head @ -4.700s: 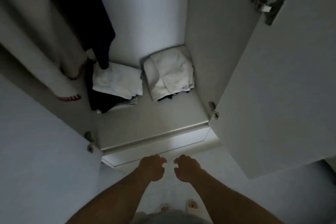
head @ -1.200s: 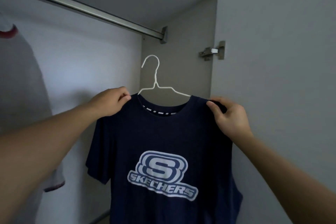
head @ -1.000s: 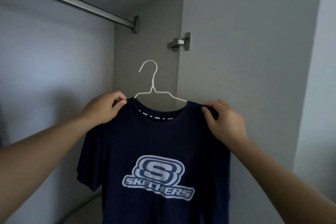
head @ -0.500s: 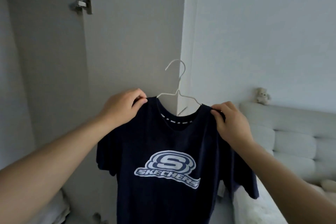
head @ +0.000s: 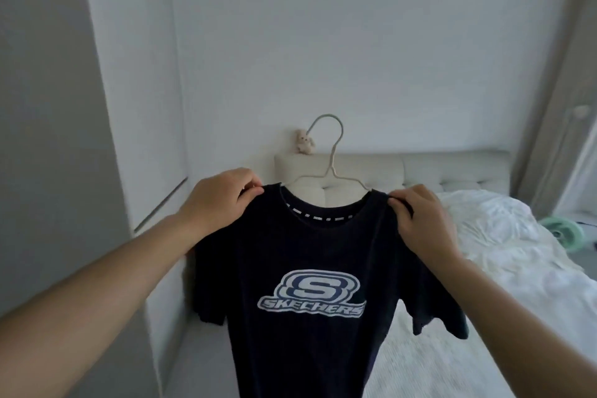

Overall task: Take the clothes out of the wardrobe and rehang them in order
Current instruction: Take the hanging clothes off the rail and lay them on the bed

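Left hand [head: 219,200] pinching left shoulder of dark navy T-shirt [head: 310,268], fingers curled over the fabric. Right hand [head: 423,223] pinching right shoulder the same way. T-shirt held up at centre, on white wire hanger [head: 329,155], hook upright above the collar, front logo facing near. Bed [head: 517,284] with white cover at right and far, padded headboard [head: 420,168] behind. Small plush toy [head: 304,141] on headboard top. Grey wardrobe panel [head: 48,107] at left.

Pale grey plaster wall [head: 323,42]; beige tufted upholstered headboard [head: 452,168] below it; white rumpled bed [head: 517,268] lay at right.
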